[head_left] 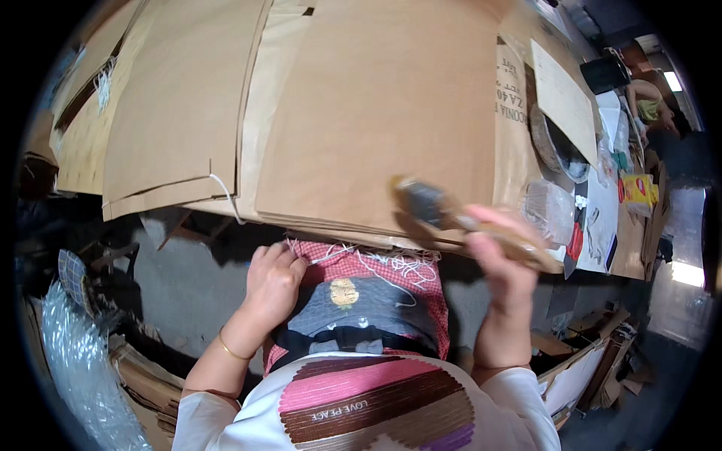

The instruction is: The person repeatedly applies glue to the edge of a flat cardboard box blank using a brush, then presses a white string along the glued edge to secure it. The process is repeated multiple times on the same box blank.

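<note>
My right hand (505, 252) is closed round the wooden handle of a flat brush (421, 203), blurred by motion. Its dark band and tan bristles point left, over the near edge of a stack of brown kraft paper sheets (376, 113). Beside my lap, just below that edge, my left hand (274, 278) has its fingers curled in. White strings (402, 264) lie bunched on the red checked apron (432, 301), some running close to those fingertips. What the left fingers hold, if anything, is hidden.
More brown sheets (180, 98) lie on the left with a white cord (226, 197). On the right stand a worn bowl (553, 143) under a pale board (564, 101), a clear plastic package (547, 210), red-handled scissors (575, 244) and a yellow container (638, 192). Another person (653, 105) is far right.
</note>
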`<action>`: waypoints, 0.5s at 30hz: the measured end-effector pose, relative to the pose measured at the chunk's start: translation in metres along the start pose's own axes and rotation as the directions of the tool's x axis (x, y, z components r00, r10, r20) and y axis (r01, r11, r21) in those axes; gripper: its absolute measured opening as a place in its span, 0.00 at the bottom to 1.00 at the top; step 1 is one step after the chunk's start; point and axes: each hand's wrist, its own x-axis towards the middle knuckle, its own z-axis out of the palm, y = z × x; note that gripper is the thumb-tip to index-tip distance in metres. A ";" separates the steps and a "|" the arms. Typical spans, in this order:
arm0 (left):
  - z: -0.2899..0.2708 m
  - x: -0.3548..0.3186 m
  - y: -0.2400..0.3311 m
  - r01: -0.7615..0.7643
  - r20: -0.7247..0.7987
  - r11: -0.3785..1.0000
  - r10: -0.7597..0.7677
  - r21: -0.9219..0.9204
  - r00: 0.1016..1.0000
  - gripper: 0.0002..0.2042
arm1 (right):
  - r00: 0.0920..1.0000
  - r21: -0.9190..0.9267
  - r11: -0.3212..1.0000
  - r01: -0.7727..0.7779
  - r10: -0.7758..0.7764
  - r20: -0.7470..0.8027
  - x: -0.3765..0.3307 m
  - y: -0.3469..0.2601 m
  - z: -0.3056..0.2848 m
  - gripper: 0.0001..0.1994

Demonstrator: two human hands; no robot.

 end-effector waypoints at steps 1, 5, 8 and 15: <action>-0.014 0.001 0.003 0.048 0.051 0.999 -0.047 -0.009 0.998 0.03 | 0.993 -0.162 0.986 0.031 -0.013 0.115 0.005 -0.006 0.017 0.11; -0.033 -0.003 0.015 0.221 0.104 0.975 -0.222 0.021 0.969 0.03 | 0.934 -0.123 0.955 0.271 -0.230 0.273 0.025 0.007 0.060 0.09; -0.042 0.004 0.023 0.169 -0.069 0.984 -0.166 0.046 0.984 0.04 | 0.923 -0.137 0.953 0.269 -0.214 0.319 0.037 0.001 0.075 0.09; -0.027 0.031 0.001 0.056 -0.007 0.976 -0.056 0.210 0.998 0.08 | 0.947 -0.137 0.980 0.145 -0.097 0.307 0.040 0.004 0.089 0.07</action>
